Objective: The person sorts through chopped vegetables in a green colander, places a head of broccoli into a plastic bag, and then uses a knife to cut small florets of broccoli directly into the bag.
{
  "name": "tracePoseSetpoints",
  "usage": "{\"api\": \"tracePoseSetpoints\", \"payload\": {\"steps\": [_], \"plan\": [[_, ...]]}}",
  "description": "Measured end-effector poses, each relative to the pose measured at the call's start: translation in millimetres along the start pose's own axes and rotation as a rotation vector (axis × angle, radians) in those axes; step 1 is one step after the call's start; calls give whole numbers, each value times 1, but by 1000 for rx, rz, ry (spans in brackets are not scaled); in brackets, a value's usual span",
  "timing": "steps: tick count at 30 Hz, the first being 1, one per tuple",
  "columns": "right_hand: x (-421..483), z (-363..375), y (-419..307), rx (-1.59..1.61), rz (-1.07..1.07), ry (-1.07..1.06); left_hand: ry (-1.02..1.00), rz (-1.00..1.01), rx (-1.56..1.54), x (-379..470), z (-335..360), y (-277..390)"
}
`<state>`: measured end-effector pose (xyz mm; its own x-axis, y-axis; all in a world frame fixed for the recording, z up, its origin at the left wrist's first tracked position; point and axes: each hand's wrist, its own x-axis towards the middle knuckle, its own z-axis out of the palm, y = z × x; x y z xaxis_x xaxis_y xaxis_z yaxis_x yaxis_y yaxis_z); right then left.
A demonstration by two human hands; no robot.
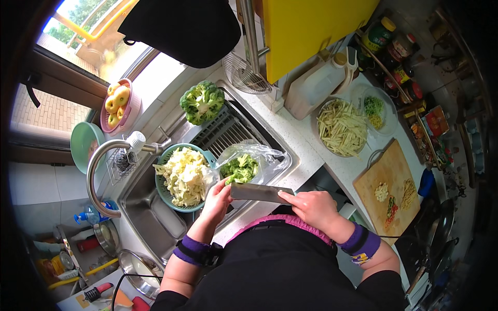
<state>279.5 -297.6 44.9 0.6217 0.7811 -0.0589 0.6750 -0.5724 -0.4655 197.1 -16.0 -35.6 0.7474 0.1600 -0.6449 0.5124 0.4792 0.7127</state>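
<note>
In my right hand is a cleaver, its broad blade pointing left, with my index finger laid along it. The blade's far end meets the fingers of my left hand. Those fingers are closed on a broccoli piece, partly hidden by the blade. Just beyond lie cut broccoli florets in a clear plastic bag. A blue-green colander heaped with pale cauliflower pieces stands left of the bag, over the sink. Farther back, a whole broccoli head rests at the sink's rear edge.
A curved faucet arches over the steel sink. On the right are a bowl of pale shredded vegetable and a wooden cutting board with chopped ingredients. A yellow cabinet door juts out above. Apples fill a pink basket.
</note>
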Motion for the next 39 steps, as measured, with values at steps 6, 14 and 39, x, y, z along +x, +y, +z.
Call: {"api": "tracePoseSetpoints", "payload": {"steps": [6,14,39], "plan": [[3,1,1,17,-3,-15,-39,7,-37,-2,2,7],[6,2,1,23,-4,-17,-52,20,-47,-2,-4,10],[2,10,7,205,130,-113,-89,-40,-19,5,-16,10]]}}
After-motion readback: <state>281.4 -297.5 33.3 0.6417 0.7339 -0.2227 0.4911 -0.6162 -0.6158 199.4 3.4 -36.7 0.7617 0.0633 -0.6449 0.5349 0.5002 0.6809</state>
